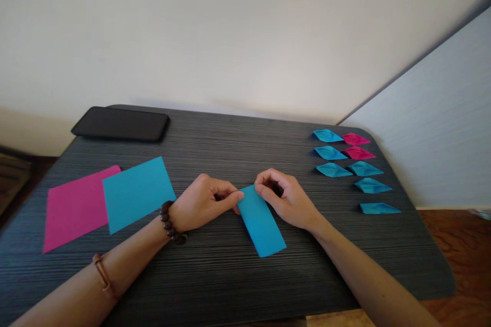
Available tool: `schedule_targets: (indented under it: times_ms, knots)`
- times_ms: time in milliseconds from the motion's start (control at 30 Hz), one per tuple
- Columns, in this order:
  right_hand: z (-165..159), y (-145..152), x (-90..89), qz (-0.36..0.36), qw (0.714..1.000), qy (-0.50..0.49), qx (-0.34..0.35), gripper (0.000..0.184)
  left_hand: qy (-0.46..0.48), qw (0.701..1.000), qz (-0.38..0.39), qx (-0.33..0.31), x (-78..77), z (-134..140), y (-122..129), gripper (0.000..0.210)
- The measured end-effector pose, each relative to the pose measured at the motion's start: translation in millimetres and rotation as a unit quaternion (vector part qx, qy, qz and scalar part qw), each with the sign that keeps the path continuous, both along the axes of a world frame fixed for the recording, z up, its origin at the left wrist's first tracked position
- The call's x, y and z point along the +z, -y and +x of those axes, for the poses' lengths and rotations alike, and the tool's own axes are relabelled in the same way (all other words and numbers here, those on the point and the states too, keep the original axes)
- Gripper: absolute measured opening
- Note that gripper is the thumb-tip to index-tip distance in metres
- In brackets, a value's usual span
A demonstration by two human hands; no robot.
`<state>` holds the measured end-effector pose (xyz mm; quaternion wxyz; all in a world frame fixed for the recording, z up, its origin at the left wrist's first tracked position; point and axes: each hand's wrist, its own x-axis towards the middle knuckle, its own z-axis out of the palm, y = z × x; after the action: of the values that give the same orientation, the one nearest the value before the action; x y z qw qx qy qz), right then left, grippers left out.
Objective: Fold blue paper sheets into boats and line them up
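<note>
A blue sheet of paper, folded into a narrow rectangle, lies slanted in front of me on the dark table. My left hand pinches its far left corner between thumb and fingers. At the far right corner, my right hand grips the same paper, thumb and forefinger closed on the edge. The near end of the paper points toward me, untouched. Beaded bracelet and a brown bangle circle my left wrist and forearm.
Flat blue paper overlaps a pink sheet at the left. Behind them lies a black tablet-like slab. Several folded blue paper boats and two pink ones stand in rows at the right. A wall borders the table's far edge.
</note>
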<state>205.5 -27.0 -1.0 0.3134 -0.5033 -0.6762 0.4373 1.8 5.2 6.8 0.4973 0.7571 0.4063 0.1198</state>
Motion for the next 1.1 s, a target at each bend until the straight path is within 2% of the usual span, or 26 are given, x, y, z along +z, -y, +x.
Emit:
schedule_targets:
  times_ms: [133,233,467,633,733,867,933,1000,1100]
  knots:
    - [-0.9,1.4,3.9,0.039,0.995,0.06,0.067,0.009,0.004,0.998,0.018,-0.065,-4.1,-1.0,1.9,0.034]
    - [-1.9,2.1,4.7,0.045,0.994,0.069,0.078,0.014,0.003,0.997,0.023,-0.074,-3.5,-0.4,2.9,0.036]
    - [-7.6,6.8,2.6,0.004,1.0,-0.002,0.012,0.019,0.011,0.999,-0.044,0.009,3.2,3.7,3.7,0.032]
    - [-10.3,8.3,-0.5,0.006,0.999,-0.035,-0.023,0.019,0.032,0.999,-0.02,0.039,1.3,4.0,4.7,0.033]
    - [-8.5,6.9,1.4,-0.006,1.0,-0.008,0.021,0.016,0.019,1.0,-0.007,0.011,0.0,2.4,5.5,0.038]
    - [-5.7,6.0,5.3,0.053,0.99,0.077,0.104,0.007,0.008,0.997,0.006,-0.073,-1.3,-0.7,5.1,0.042]
    - [-5.6,6.5,5.9,0.068,0.986,0.08,0.13,0.007,0.013,0.995,0.014,-0.099,-2.0,-1.8,4.1,0.039]
    - [-6.3,7.4,5.5,0.066,0.987,0.05,0.135,0.01,0.016,0.994,0.028,-0.103,-2.8,-2.3,3.1,0.035]
    - [-8.1,9.1,4.1,0.057,0.994,0.003,0.098,0.013,0.013,0.995,0.043,-0.086,-3.4,-1.9,1.9,0.032]
